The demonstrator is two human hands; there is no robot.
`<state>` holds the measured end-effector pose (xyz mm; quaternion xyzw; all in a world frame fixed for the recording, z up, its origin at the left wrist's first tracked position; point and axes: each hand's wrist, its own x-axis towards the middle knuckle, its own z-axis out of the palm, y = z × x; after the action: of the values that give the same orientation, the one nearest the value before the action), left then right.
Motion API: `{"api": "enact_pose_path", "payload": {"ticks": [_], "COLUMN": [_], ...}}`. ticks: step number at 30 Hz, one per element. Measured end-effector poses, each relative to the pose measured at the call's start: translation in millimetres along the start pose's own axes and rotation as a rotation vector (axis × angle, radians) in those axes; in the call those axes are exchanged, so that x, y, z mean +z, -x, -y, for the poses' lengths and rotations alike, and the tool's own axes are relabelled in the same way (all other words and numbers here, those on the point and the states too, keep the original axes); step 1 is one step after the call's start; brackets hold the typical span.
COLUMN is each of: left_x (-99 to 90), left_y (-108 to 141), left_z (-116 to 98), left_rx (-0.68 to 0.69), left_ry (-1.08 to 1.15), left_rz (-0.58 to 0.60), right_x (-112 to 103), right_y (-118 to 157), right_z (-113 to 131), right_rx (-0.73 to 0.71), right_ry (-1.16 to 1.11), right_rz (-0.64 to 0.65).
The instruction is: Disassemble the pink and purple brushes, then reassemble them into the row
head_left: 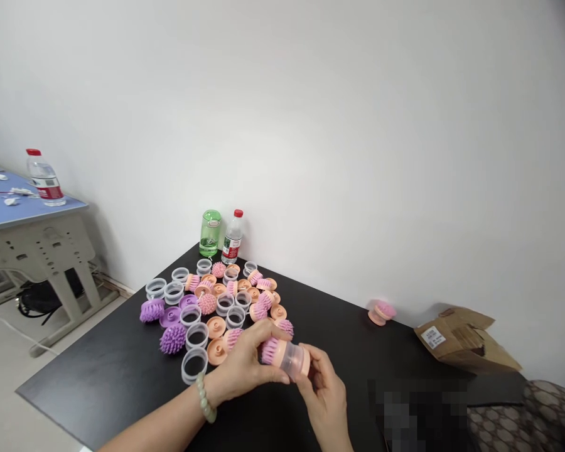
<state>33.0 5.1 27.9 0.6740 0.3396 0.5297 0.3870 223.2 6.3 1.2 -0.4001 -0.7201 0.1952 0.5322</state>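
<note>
White wall behind; black table (98, 383) across the lower frame; blue-topped desk (9, 216) at upper left, apart from it; pink bristle brush (285, 358) with clear cylindrical body and peach end cap held above the table, lower centre; long axis near horizontal, sloping slightly down to the right; bristle end points left, toward the left hand (242, 361), cap end right, toward the right hand (324, 402); left fingers (272, 331) closed around the bristle end, thumb underneath; right fingertips (313, 361) pinched on the cap; left of the hands, a loose spread of clear plastic rings (194, 365), peach discs (216, 326) and purple spiky brush heads (172, 339); green bottle (210, 233) and water bottle (232, 238) beyond it; lone pink brush (381, 312) and cardboard box (466, 339) at right.
</note>
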Motion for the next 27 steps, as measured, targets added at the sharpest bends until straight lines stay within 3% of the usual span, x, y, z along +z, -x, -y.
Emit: {"api": "enact_pose_path", "payload": {"ticks": [7,13,20,24,27], "left_x": [0.3,5.4,10.2,12.7,13.2], "left_y": [-3,-3,-3,-3,-2], "left_z": [-2,2,0,-2,-1], "left_rx": [-0.149,-0.378,-0.387,-0.509,-0.557], "left_ry": [0.190,0.373,0.471,0.509,0.527], "left_rz": [-0.028,0.017,0.044,0.053,0.047], "right_x": [-6,-14,-22,-22,-21], "right_y": [-5,-12,-16,-18,-17], "right_z": [3,3,6,12,12], "right_rx": [-0.203,-0.392,-0.463,-0.596,-0.610], "right_ry": [0.097,0.105,0.094,0.107,0.139], "right_rz": [-0.022,0.030,0.123,0.141,0.140]}}
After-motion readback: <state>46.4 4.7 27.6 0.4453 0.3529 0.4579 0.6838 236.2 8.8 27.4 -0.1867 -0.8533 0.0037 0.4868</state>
